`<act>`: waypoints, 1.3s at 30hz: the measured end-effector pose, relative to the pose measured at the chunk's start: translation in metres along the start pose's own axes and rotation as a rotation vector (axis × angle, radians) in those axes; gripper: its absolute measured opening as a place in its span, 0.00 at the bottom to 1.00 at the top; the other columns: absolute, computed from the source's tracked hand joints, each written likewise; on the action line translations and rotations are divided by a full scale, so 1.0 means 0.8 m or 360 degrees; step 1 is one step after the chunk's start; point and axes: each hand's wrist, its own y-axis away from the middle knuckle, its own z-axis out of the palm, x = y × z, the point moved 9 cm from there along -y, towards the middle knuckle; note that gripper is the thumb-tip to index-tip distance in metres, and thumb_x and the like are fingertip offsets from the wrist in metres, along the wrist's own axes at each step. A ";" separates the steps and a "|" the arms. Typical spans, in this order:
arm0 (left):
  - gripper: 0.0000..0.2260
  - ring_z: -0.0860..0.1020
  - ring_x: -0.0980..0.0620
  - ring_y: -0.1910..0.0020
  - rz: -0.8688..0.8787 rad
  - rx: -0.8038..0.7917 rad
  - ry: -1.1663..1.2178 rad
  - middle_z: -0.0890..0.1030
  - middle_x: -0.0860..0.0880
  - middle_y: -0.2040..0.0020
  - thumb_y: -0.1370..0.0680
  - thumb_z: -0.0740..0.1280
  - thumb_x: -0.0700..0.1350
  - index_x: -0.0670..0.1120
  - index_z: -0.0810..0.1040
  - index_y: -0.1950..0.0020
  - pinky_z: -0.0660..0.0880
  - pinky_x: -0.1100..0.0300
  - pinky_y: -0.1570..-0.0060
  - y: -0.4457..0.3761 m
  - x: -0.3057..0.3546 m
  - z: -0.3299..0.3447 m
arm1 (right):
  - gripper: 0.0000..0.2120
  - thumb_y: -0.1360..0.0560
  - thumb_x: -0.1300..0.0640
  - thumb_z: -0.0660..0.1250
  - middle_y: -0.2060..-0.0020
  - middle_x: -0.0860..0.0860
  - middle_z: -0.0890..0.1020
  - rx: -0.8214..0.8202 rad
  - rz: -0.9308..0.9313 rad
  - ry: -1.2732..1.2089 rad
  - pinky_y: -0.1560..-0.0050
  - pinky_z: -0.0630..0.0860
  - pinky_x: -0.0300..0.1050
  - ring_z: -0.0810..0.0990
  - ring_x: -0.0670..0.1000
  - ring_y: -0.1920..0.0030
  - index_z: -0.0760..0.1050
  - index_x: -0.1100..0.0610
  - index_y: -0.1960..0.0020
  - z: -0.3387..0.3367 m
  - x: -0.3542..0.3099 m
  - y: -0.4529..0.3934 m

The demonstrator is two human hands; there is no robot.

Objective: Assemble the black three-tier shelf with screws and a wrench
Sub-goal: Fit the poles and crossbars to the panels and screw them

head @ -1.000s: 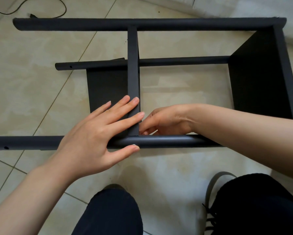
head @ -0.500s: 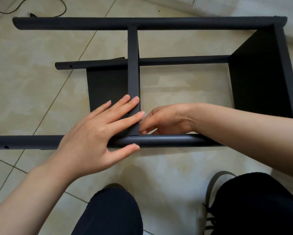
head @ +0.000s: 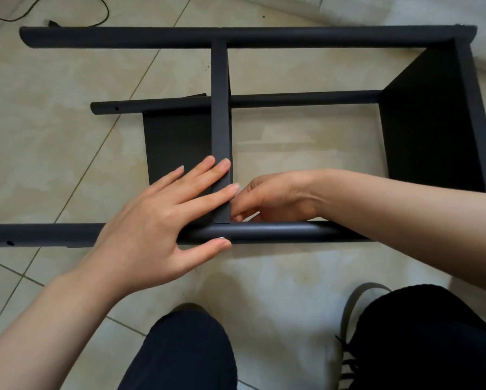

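Three tubes [head: 236, 36], two panels [head: 220, 108]; left hand [head: 157, 220] flat, fingers straight, at 9 o'clock; right hand [head: 278, 198] curled, contents unseen.

The right hand's [head: 275, 199] fingertips were tucked behind the middle panel [head: 220, 130], so whatever they held could not be told. The left hand [head: 163, 220] covered part of the near tube [head: 264, 232], whose left end ran off the frame's left edge. At lower right, the shoe [head: 348, 333] was mostly hidden by a knee.
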 end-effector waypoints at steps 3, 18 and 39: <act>0.30 0.57 0.56 0.20 0.0002 0.0004 0.0012 0.61 0.54 0.20 0.23 0.63 0.63 0.53 0.67 0.23 0.58 0.50 0.22 0.000 0.000 0.000 | 0.09 0.22 0.61 0.65 0.61 0.53 0.76 -0.0034 0.0021 -0.0003 0.55 0.79 0.40 0.79 0.48 0.61 0.77 0.58 0.61 -0.001 -0.001 0.004; 0.30 0.57 0.55 0.20 0.0011 0.0011 0.0003 0.61 0.54 0.20 0.23 0.63 0.62 0.53 0.67 0.23 0.58 0.51 0.22 0.000 0.000 0.000 | 0.07 0.22 0.59 0.66 0.63 0.50 0.80 -0.0030 0.0097 0.0011 0.58 0.79 0.40 0.80 0.47 0.63 0.80 0.57 0.58 -0.004 0.002 0.003; 0.30 0.57 0.55 0.20 0.0011 0.0015 -0.0002 0.61 0.54 0.19 0.23 0.63 0.62 0.53 0.67 0.22 0.59 0.50 0.22 0.000 0.000 0.000 | 0.04 0.23 0.63 0.64 0.56 0.57 0.76 0.0009 -0.0023 0.0094 0.55 0.77 0.41 0.77 0.49 0.59 0.77 0.59 0.54 -0.001 -0.004 -0.001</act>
